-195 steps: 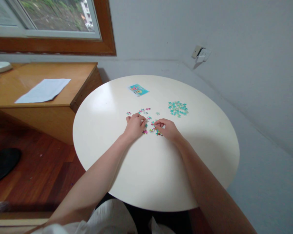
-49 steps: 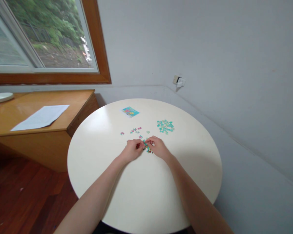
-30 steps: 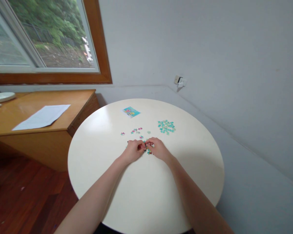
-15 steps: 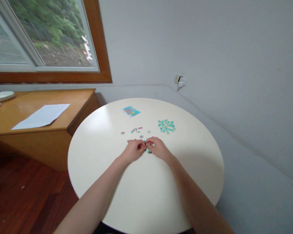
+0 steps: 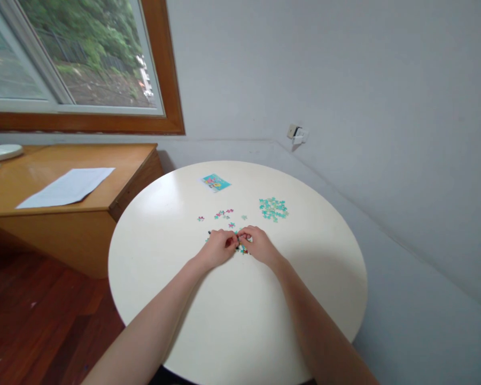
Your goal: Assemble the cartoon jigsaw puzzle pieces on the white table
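My left hand and my right hand meet at the middle of a round cream table. Both are curled, fingertips pinched together over a small cluster of joined puzzle pieces, mostly hidden beneath them. Several loose pink and teal pieces lie just beyond my hands. Farther right sits a pile of teal pieces. A small picture card lies near the far edge.
A wooden desk with a white sheet of paper and a white plate stands at the left under a window. Grey walls close in behind and to the right, with a wall socket. Dark wood floor lies at the left.
My hands have drawn closer together, fingertips now meeting over the joined pieces. The view has lifted since the oldest frame; in the last second almost nothing has moved.
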`<state>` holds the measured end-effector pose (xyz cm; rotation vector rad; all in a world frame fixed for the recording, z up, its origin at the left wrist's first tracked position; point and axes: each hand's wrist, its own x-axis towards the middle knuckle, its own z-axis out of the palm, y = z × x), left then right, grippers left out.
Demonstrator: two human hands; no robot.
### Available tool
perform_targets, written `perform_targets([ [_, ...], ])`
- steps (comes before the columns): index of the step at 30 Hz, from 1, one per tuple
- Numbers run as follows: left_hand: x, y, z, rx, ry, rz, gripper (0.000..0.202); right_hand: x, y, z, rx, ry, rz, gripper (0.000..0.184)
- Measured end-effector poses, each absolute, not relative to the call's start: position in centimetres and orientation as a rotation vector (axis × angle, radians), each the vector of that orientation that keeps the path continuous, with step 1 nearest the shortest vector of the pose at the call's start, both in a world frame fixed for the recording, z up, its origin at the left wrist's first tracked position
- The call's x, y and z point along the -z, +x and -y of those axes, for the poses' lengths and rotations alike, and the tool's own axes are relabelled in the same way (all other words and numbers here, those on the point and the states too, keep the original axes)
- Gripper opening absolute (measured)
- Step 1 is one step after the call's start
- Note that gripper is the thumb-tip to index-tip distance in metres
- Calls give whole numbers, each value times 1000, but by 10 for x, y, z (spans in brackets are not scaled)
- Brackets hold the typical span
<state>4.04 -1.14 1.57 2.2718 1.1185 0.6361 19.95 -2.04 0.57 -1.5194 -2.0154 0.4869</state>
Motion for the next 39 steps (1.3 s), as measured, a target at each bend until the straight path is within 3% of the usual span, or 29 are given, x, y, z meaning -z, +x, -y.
perform_targets([
  [39, -15, 40, 11, -623, 2312, -1144, 16, -2, 201, 19, -521, -1480, 1971, 19],
])
